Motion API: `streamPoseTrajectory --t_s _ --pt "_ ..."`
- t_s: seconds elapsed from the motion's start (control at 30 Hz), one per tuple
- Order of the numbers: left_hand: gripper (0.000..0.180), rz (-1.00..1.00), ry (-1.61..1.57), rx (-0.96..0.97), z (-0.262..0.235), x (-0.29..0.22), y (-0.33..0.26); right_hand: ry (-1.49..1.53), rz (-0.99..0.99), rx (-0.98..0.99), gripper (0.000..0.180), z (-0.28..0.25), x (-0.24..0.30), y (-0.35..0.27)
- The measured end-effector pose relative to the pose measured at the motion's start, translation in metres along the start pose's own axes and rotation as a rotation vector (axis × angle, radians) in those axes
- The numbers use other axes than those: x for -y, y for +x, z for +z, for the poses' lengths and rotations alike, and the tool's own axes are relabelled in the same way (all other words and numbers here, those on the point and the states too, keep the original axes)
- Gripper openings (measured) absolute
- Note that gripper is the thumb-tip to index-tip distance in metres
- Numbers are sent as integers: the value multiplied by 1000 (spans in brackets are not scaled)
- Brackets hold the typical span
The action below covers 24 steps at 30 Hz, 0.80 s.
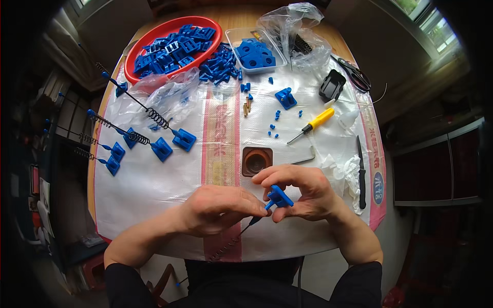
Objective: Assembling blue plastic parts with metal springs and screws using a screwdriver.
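While left fingers (250, 203) pinch stem (269, 205), right fingers (281, 173) hold base (280, 195)

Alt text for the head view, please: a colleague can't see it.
Left hand and right hand hold a small blue piece with a coil spring trailing toward the person, over a white sheet. Beyond lie a yellow-handled screwdriver and a red basin of blue parts; similar sprung pieces sit at left.

beyond the hands (312, 193) lies a dish (256, 162), a screwdriver (321, 118) behind it to the right.
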<state>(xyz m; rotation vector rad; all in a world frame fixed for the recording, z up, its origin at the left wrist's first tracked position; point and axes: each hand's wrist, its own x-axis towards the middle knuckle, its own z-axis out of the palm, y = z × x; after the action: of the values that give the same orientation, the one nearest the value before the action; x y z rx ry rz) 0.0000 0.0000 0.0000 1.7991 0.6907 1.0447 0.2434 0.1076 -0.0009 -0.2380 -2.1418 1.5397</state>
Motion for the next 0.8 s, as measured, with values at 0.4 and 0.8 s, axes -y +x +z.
streamPoseTrajectory --t_s 0.4,0.8 --pt "41 -703 -875 -68 2 7 5 -285 -31 -95 59 16 -3 5" --pt "24 -812 -885 -131 0 5 4 92 150 -151 53 13 -12 1"
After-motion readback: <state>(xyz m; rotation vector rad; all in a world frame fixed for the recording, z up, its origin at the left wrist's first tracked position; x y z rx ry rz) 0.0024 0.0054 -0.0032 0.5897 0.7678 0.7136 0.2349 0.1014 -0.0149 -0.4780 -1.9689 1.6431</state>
